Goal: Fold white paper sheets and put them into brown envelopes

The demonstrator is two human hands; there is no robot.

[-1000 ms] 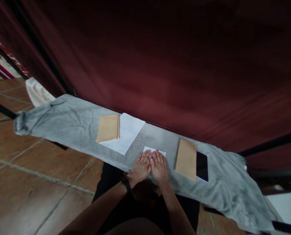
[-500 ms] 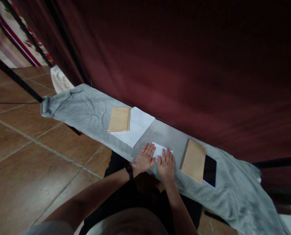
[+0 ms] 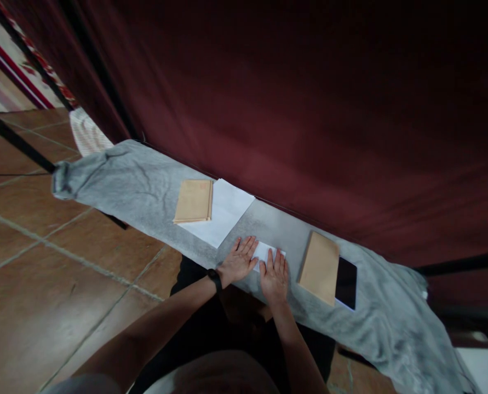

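A small folded piece of white paper (image 3: pixel 264 250) lies on the grey cloth, partly covered by both hands. My left hand (image 3: pixel 239 261), with a black band at the wrist, rests flat on the paper's left end, fingers stretched out. On its right end my right hand (image 3: pixel 275 278) lies palm down with the fingers extended. To the left are larger white sheets (image 3: pixel 231 205), with a stack of brown envelopes (image 3: pixel 194 200) on top of their left part. Right of my hands lies another brown envelope stack (image 3: pixel 320 267), beside a dark-screened tablet or phone (image 3: pixel 346 283).
The grey cloth (image 3: pixel 145 180) covers a long narrow table. Behind it hangs a dark red curtain (image 3: pixel 244 126). Black poles (image 3: pixel 17 139) stand at the left, above a brown tiled floor (image 3: pixel 75 290). My legs are under the table's near edge.
The whole view has shifted slightly, so things sit a little further left. Both hands stay flat on the folded paper, with my left hand slightly further toward its left edge.
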